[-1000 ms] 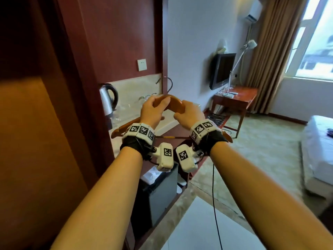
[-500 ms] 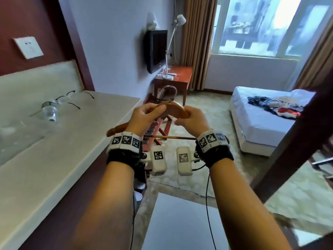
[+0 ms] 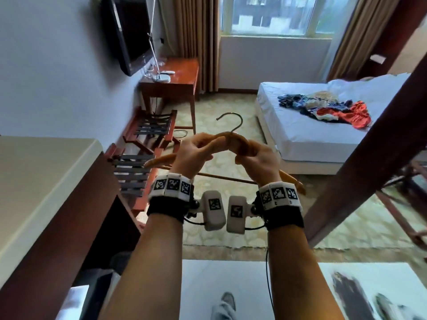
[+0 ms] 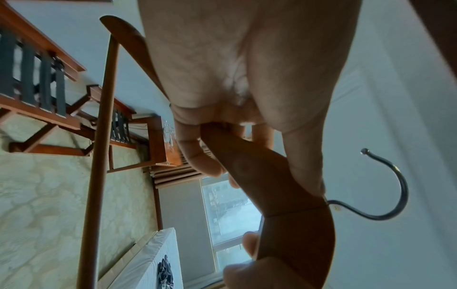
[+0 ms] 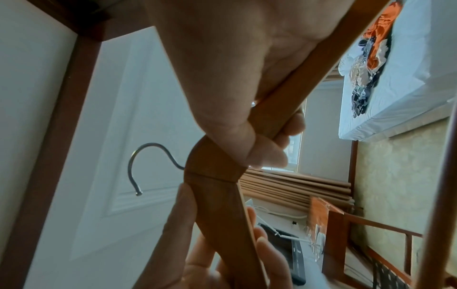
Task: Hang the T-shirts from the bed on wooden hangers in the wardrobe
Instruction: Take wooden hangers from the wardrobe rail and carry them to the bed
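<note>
Carpet (image 3: 208, 105), pale and patterned, covers the floor of the room from the near threshold out to the far window (image 3: 275, 15), which is flanked by brown curtains (image 3: 196, 40). On the far right stands the bed (image 3: 300, 125), made up in white, with a heap of T-shirts (image 3: 328, 107) in dark blue, cream and orange-red lying on top of it toward its right end. Along the left wall hangs a dark television (image 3: 127, 31); below it is a reddish wooden desk (image 3: 175, 75) carrying a white lamp base, and nearer along the same wall sit two folding luggage racks (image 3: 147, 132) with dark straps. At near left a pale countertop (image 3: 39, 181) rests on a dark red cabinet, and a dark red wooden post (image 3: 369, 144) slants across the right side of the head view.

In the middle of the head view both hands hold a wooden hanger (image 3: 233, 140) up in the air, well short of the bed. The left hand (image 3: 194, 153) pinches the hanger's left shoulder between thumb and curled fingers, close to the centre. The right hand (image 3: 256, 162) wraps its fingers around the right shoulder, thumb on the underside. The metal hook (image 3: 233, 121) rises from the centre between the two hands and points away toward the far side of the room, while the hanger's lower bar runs across just beyond the wrists.
</note>
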A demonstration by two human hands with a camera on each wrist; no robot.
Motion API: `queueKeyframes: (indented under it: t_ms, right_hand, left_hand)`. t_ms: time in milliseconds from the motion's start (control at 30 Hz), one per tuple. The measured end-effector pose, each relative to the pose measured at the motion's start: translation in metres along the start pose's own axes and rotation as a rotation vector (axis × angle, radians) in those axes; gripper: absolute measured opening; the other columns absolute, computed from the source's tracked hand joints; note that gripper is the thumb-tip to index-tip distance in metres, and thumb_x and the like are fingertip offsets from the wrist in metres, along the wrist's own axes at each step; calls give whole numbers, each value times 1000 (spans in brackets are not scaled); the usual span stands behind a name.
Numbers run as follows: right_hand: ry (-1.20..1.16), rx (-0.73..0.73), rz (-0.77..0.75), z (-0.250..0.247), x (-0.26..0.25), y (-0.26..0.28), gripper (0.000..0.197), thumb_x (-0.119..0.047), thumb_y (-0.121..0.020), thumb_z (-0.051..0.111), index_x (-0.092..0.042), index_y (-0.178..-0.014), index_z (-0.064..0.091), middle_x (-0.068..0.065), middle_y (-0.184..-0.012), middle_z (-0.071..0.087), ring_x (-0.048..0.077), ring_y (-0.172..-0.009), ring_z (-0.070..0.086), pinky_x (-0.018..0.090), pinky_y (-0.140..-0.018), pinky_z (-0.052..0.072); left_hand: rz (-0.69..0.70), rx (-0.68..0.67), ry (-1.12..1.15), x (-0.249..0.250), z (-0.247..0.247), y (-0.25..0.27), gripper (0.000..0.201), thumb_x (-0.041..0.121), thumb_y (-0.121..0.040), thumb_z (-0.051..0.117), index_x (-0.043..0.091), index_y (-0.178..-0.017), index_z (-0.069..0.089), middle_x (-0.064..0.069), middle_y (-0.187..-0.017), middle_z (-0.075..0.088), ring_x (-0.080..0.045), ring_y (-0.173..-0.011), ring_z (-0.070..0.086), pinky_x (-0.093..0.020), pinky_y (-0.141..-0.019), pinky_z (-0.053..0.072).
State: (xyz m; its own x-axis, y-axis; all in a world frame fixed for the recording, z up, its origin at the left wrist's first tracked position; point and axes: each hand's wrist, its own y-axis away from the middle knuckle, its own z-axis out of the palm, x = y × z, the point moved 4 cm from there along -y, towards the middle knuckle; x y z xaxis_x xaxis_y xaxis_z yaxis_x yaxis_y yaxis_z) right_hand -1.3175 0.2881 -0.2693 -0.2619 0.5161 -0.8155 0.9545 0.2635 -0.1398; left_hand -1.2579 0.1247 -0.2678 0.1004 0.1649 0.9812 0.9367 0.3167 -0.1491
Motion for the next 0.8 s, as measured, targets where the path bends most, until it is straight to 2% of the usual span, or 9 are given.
queueKeyframes:
  t_ms: [67, 134, 234, 367, 501, 634, 801]
  right_hand:
    - [4, 8, 20, 0, 11, -49, 19, -28, -65, 73, -44, -68, 62, -16, -65, 63, 20, -84, 65, 52, -94, 47]
    - [32, 3, 32, -4, 14, -95, 20, -25, -70, 74, -40, -76, 64, -17, -68, 62, 21, -88, 65, 50, -96, 46]
    - [41, 7, 44, -8, 21, -159, 22, -23, -73, 73, -40, -83, 64, -15, -70, 61, 23, -90, 64, 49, -98, 45]
    - [9, -10, 84, 6, 33, -230, 19, -31, -60, 67, -45, -72, 64, -14, -67, 64, 21, -85, 65, 52, -96, 46]
    - [-14, -16, 84, 31, 49, -307, 27, -34, -54, 61, -53, -72, 64, -12, -66, 66, 20, -81, 66, 53, -92, 49]
    - [-17, -2, 93, 57, 65, -395, 28, -36, -54, 59, -45, -78, 68, -10, -68, 68, 20, -80, 66, 52, -91, 49]
    - [11, 56, 130, 73, 79, -511, 25, -35, -55, 58, -39, -77, 69, -10, -68, 69, 18, -80, 66, 49, -88, 52]
  left_hand:
    - [-34, 14, 21, -9, 10, -48, 33, 37, -88, 70, 9, -106, 68, 2, -94, 67, -8, -89, 64, -28, -79, 56]
    - [-52, 29, 40, -15, 20, -96, 30, 34, -88, 70, 10, -105, 68, 1, -95, 67, -10, -91, 64, -31, -81, 55]
    - [-57, 19, 76, -22, 32, -161, 23, 35, -87, 70, 16, -101, 69, 0, -96, 68, -11, -93, 64, -28, -78, 54]
    - [-85, 15, 98, -38, 37, -232, 17, 34, -87, 71, 20, -96, 69, -2, -96, 68, -11, -92, 64, -31, -81, 54]
    - [-112, 18, 125, -67, 34, -308, 21, 35, -86, 72, 16, -96, 70, -4, -95, 68, -13, -92, 64, -33, -83, 54]
    - [-104, -15, 134, -99, 29, -404, 38, 40, -83, 74, 8, -103, 70, -3, -93, 67, -12, -89, 63, -30, -80, 54]
    - [-100, -94, 126, -121, 33, -534, 31, 36, -87, 73, 10, -104, 71, -5, -96, 68, -11, -90, 64, -27, -79, 54]
